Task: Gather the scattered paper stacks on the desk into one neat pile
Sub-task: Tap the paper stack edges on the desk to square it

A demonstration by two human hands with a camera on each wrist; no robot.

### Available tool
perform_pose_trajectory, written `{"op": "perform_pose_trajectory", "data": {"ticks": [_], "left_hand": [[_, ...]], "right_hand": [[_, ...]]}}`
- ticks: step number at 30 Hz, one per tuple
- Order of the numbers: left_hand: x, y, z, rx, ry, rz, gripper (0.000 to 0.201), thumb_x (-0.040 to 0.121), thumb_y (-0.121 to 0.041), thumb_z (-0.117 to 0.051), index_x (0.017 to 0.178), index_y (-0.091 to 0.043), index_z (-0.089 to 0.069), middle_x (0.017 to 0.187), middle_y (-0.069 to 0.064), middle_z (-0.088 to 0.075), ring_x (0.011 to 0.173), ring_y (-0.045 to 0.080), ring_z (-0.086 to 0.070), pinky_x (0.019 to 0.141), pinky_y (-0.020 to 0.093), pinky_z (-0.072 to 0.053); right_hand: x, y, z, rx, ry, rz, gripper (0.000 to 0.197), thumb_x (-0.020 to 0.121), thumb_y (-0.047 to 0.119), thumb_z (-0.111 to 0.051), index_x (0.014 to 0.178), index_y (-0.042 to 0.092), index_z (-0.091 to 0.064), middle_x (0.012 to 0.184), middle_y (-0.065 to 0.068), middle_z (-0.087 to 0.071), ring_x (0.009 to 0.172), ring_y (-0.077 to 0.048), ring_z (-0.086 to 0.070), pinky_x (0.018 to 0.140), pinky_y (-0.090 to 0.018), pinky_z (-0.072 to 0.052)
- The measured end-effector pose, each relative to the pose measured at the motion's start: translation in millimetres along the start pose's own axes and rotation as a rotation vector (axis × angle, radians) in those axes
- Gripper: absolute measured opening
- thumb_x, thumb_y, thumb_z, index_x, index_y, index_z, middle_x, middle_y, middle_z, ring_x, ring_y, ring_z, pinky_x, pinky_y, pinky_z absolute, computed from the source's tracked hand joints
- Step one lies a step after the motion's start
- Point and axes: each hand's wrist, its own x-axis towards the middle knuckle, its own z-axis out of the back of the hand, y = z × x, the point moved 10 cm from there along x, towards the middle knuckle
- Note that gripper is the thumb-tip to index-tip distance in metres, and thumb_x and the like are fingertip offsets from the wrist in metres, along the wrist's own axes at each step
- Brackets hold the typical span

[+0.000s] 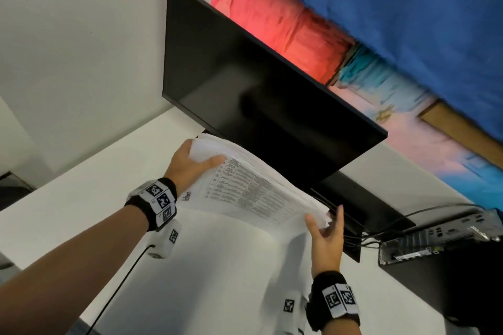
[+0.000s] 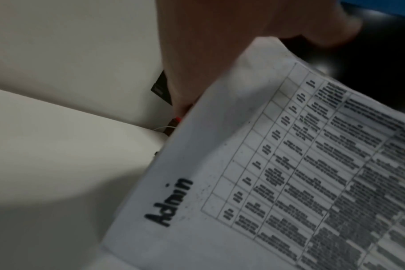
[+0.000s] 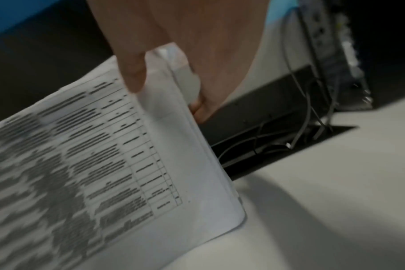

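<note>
A thick stack of printed paper (image 1: 250, 187) is held up above the white desk (image 1: 81, 198), its top sheet showing a table and the handwritten word "Admin" (image 2: 169, 202). My left hand (image 1: 190, 166) grips the stack's far left end, thumb on top and fingers behind. My right hand (image 1: 324, 228) grips the right end, thumb on the top sheet and fingers curled behind the edge. The same paper stack (image 2: 266, 164) fills the left wrist view. In the right wrist view the paper stack (image 3: 104, 164) hangs over the desk, sagging in the middle.
A dark monitor (image 1: 258, 90) stands just behind the stack. Its black base and a cable slot (image 1: 359, 228) lie to the right, with a small computer box (image 1: 441, 239) and cables beyond. A black cable (image 1: 119, 288) crosses the desk's near left.
</note>
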Motion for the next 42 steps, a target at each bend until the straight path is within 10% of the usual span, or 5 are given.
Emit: {"op": "perform_pose_trajectory", "data": {"ticks": [4, 11, 29, 37, 42], "left_hand": [[6, 21, -6, -0.043, 0.061, 0.099, 0.054, 0.066, -0.018, -0.092, 0.114, -0.013, -0.070, 0.107, 0.005, -0.077, 0.098, 0.023, -0.074, 0.082, 0.036, -0.059], [-4, -8, 3, -0.175, 0.107, -0.014, 0.038, 0.074, 0.005, -0.082, 0.109, -0.005, -0.073, 0.101, 0.011, -0.079, 0.090, 0.025, -0.078, 0.073, 0.034, -0.064], [-21, 22, -26, -0.086, 0.227, 0.047, 0.051, 0.065, -0.004, -0.091, 0.107, -0.021, -0.069, 0.106, 0.001, -0.076, 0.109, 0.026, -0.072, 0.085, 0.032, -0.062], [-18, 9, -8, -0.159, 0.080, -0.039, 0.077, 0.055, -0.035, -0.092, 0.122, -0.022, -0.055, 0.121, -0.002, -0.068, 0.107, 0.020, -0.068, 0.091, 0.041, -0.059], [-21, -4, -13, -0.251, 0.022, -0.012, 0.042, 0.078, -0.043, -0.077, 0.111, -0.023, -0.061, 0.111, 0.004, -0.073, 0.089, 0.022, -0.072, 0.089, 0.048, -0.060]], "right_hand": [[4, -11, -25, 0.058, 0.158, -0.213, 0.052, 0.078, 0.029, -0.083, 0.124, 0.021, -0.061, 0.117, 0.001, -0.068, 0.119, -0.024, -0.060, 0.098, -0.031, -0.041], [5, -8, -10, 0.275, -0.017, -0.127, 0.047, 0.089, 0.005, -0.072, 0.133, 0.017, -0.058, 0.121, -0.003, -0.071, 0.109, -0.021, -0.069, 0.090, -0.036, -0.056], [-18, -38, -7, 0.067, -0.062, -0.224, 0.033, 0.084, -0.019, -0.057, 0.103, 0.007, -0.065, 0.104, -0.012, -0.065, 0.096, -0.031, -0.062, 0.094, -0.038, -0.045], [-17, -49, 12, 0.077, -0.091, -0.213, 0.048, 0.082, -0.013, -0.059, 0.128, 0.002, -0.063, 0.123, -0.019, -0.068, 0.113, -0.037, -0.062, 0.093, -0.038, -0.050], [-16, -47, 5, 0.086, -0.076, -0.201, 0.049, 0.081, -0.014, -0.063, 0.127, 0.001, -0.065, 0.123, -0.017, -0.069, 0.117, -0.034, -0.063, 0.092, -0.034, -0.048]]}}
